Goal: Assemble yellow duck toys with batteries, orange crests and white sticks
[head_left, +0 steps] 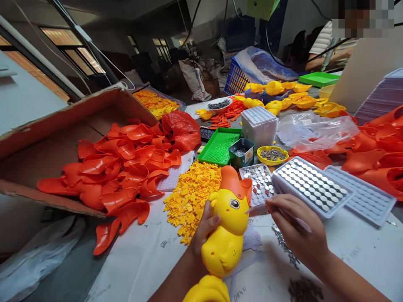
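A yellow toy duck [228, 245] with an orange-red bill piece on top and a round eye is gripped in my left hand [204, 228], fingers wrapped round its side. Closed in a pinch, my right hand [297, 228] holds what look like thin, pale tweezers [260, 206]. Their tip is at the side of the duck's head, near the eye; whether it touches, I cannot tell. Behind the duck stands a tray of round silver discs [256, 180]. Below the duck, another yellow moulded piece [208, 290] shows at the bottom edge.
Orange-red moulded parts [116, 161] spill from a cardboard box [56, 121] at left. Small yellow-orange pieces [192, 193] are heaped mid-table. Beyond are a green tray [220, 144], a yellow bowl of screws [272, 155] and a white disc tray [315, 184]. A person [330, 46] sits far right.
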`<state>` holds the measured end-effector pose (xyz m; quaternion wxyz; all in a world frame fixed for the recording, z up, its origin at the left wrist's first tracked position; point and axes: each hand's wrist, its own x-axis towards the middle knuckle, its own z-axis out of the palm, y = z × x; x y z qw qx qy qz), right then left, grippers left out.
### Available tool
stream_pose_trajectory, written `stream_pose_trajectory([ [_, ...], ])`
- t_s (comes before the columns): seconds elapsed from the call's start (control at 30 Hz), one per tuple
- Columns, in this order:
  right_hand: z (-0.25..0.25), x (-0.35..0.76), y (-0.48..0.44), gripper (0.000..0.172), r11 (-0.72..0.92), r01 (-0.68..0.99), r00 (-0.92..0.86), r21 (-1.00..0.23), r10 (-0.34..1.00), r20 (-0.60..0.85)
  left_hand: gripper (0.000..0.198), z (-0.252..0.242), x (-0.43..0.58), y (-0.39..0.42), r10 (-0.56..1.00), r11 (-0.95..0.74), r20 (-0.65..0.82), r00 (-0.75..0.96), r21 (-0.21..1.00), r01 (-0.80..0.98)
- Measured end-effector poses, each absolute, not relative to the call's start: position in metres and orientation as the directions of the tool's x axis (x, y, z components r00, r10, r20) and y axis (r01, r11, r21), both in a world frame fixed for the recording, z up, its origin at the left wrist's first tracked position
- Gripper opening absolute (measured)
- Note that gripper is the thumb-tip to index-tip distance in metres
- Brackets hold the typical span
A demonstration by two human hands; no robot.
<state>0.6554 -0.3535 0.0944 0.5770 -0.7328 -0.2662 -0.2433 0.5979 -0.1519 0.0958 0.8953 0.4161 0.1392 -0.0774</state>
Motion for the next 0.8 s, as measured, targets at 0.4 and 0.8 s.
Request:
stream_pose_trajectory([
  [0.4,0.092,0.647,-0.346,0.022,-0.061,0.625,0.77,-0.779,0.215,0.601,0.068,0.095,0.596,-0.159,-0.031,0.643,-0.278,0.96,0.73,0.232],
  [0.8,0.083,0.641,-0.343,0.016,-0.026,0.497,0.853,-0.867,0.2,0.482,0.069,0.084,0.584,-0.168,-0.044,0.691,-0.279,0.959,0.685,0.231],
])
